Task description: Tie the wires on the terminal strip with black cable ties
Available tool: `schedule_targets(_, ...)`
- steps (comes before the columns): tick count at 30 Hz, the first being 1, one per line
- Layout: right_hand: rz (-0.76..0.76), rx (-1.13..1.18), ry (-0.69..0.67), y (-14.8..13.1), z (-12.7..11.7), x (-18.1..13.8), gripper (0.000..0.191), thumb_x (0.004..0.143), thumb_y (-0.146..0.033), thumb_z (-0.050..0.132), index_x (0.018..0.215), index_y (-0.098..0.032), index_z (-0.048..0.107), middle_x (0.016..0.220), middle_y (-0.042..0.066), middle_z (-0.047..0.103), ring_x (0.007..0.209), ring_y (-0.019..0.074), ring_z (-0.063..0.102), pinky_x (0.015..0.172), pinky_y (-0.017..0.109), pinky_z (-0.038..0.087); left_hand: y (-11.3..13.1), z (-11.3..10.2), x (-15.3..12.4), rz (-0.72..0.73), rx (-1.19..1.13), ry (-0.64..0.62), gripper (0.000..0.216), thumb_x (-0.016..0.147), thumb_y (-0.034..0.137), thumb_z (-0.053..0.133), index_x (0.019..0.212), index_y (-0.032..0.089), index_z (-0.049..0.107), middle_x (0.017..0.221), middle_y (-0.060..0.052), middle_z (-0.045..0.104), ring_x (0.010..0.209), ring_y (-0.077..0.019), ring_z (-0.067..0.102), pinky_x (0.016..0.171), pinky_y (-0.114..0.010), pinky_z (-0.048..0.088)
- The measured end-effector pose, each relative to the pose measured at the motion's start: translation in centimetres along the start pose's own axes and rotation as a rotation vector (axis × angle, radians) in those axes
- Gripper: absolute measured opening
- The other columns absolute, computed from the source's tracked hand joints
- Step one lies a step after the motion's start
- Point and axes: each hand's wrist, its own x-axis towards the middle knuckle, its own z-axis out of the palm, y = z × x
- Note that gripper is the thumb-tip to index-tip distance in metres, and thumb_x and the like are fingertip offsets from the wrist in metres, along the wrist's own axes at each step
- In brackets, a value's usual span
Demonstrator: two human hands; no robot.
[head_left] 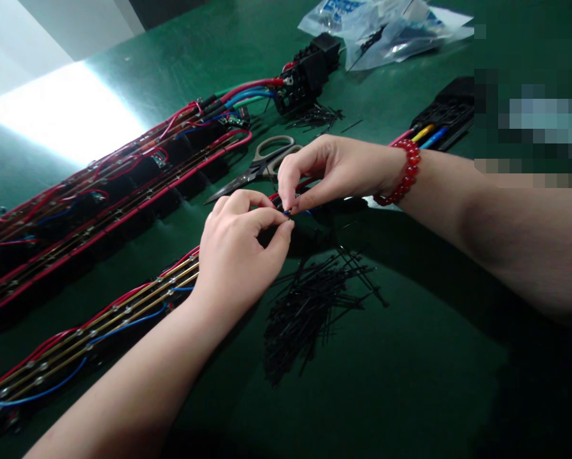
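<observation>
My left hand (245, 245) and my right hand (324, 172) meet over the nearer wired strip (123, 312), which has brass-coloured rods and red and blue wires. Both hands are closed in a pinch, fingertips nearly touching. Between them is a small dark piece that looks like a black cable tie, mostly hidden by the fingers, beside a bit of blue wire. A loose heap of black cable ties (305, 312) lies just below my hands. Behind the fingers, grey-handled scissors (262, 167) rest on the green table (410, 382).
A second, larger wired strip (123, 166) runs along the left, ending in a black connector block (305, 76). Beside that block is a smaller bunch of black ties (317, 116). Clear plastic bags (386, 32) lie at the back. Another black connector (443, 105) sits beyond my right wrist.
</observation>
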Motion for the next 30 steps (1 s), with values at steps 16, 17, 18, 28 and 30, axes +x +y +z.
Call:
schedule_targets(16,-0.012,-0.089,-0.024,-0.19,-0.13,0.01,0.021,0.085,-0.034,0.076,0.088,-0.013,0.073,0.085,0.002,0.07,0.082,0.0101,0.062,0.073,0.024,0.046,0.04,-0.01,-0.06,0.0,0.006,0.009,0.014,0.087,0.025,0.064,0.078,0.023,0.074,0.099,-0.003,0.068,0.099,-0.0223,0.061,0.095,-0.041,0.046)
schedule_targets(17,-0.011,-0.084,-0.022,-0.18,-0.13,0.01,0.021,0.084,-0.034,0.077,0.087,-0.013,0.073,0.085,0.001,0.07,0.082,0.0102,0.062,0.073,0.024,0.046,0.06,-0.02,-0.06,0.0,0.005,0.006,0.014,0.087,0.025,0.064,0.078,0.023,0.074,0.099,-0.002,0.068,0.099,-0.0223,0.061,0.095,-0.041,0.047)
schedule_targets(18,-0.009,-0.079,-0.021,-0.16,-0.13,0.02,0.021,0.084,-0.034,0.077,0.087,-0.013,0.073,0.085,0.001,0.07,0.082,0.0102,0.062,0.073,0.024,0.046,0.08,-0.04,-0.05,0.0,0.005,0.002,0.014,0.087,0.025,0.063,0.077,0.023,0.074,0.098,-0.002,0.068,0.099,-0.0223,0.061,0.095,-0.041,0.047)
schedule_targets(28,-0.024,-0.077,-0.046,-0.04,-0.25,0.0,0.023,0.086,-0.036,0.075,0.091,-0.014,0.074,0.087,0.002,0.071,0.082,0.0103,0.06,0.075,0.024,0.045,0.12,-0.1,0.02,0.004,0.028,-0.005,0.014,0.087,0.025,0.063,0.079,0.023,0.074,0.101,-0.003,0.068,0.101,-0.0231,0.061,0.094,-0.042,0.047)
schedule_targets(30,-0.011,-0.072,-0.052,-0.11,-0.24,0.02,0.023,0.086,-0.036,0.075,0.091,-0.014,0.074,0.089,0.003,0.071,0.083,0.0106,0.06,0.075,0.024,0.045,0.09,-0.08,-0.04,0.009,0.031,0.0,0.013,0.087,0.025,0.063,0.081,0.023,0.075,0.102,-0.003,0.069,0.101,-0.0233,0.061,0.094,-0.042,0.047)
